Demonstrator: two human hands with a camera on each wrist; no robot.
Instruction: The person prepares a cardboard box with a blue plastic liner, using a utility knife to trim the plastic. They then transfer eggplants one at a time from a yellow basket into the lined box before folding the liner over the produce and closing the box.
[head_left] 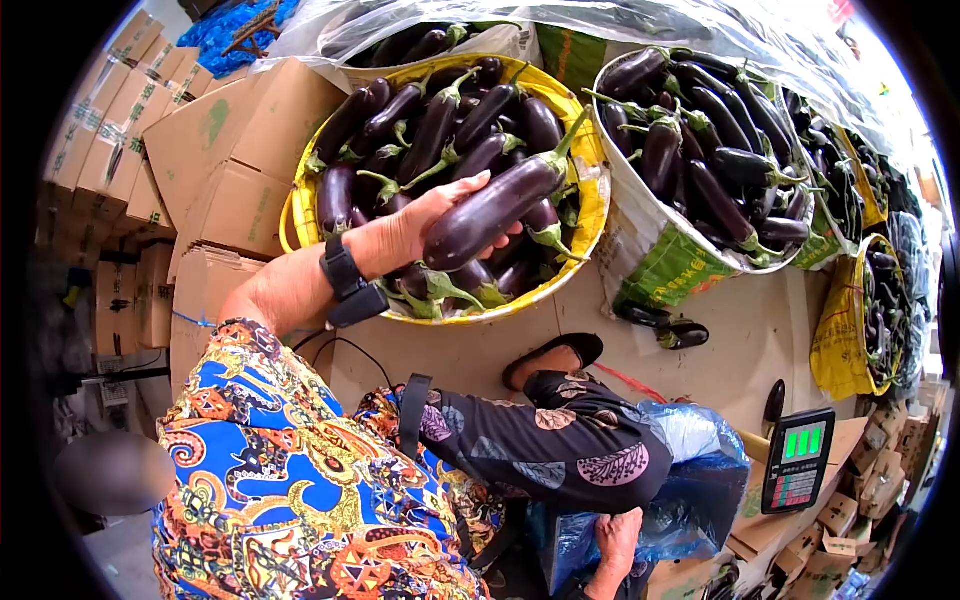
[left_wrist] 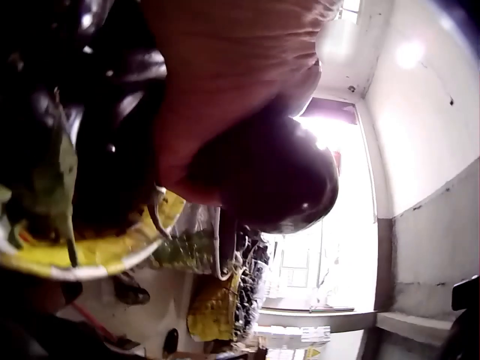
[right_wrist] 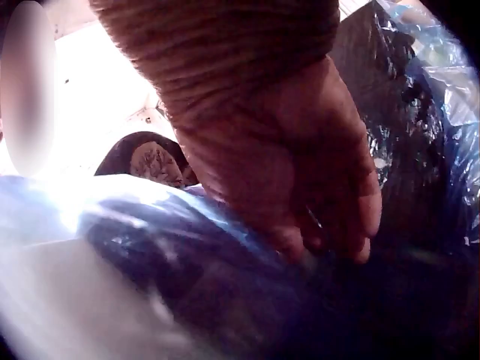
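My left hand [head_left: 440,215] grips a large dark purple eggplant [head_left: 495,215] round its body, its green stem pointing up and away. This is above a yellow-rimmed basket [head_left: 603,180] heaped with eggplants. In the left wrist view the eggplant's rounded end [left_wrist: 289,187] sticks out past the palm. My right hand [head_left: 618,538] is low at a box lined with blue plastic film [head_left: 700,500]. In the right wrist view its fingers [right_wrist: 364,202] point down, bent, at the film; the tips fade into shadow, so I cannot tell whether they pinch it.
A white-and-green sack [head_left: 680,270] of eggplants stands beside the basket, with two loose eggplants [head_left: 683,334] below it. A scale display [head_left: 798,460] glows green near the box. Cardboard cartons [head_left: 245,160] lie left; a yellow sack [head_left: 845,340] stands right.
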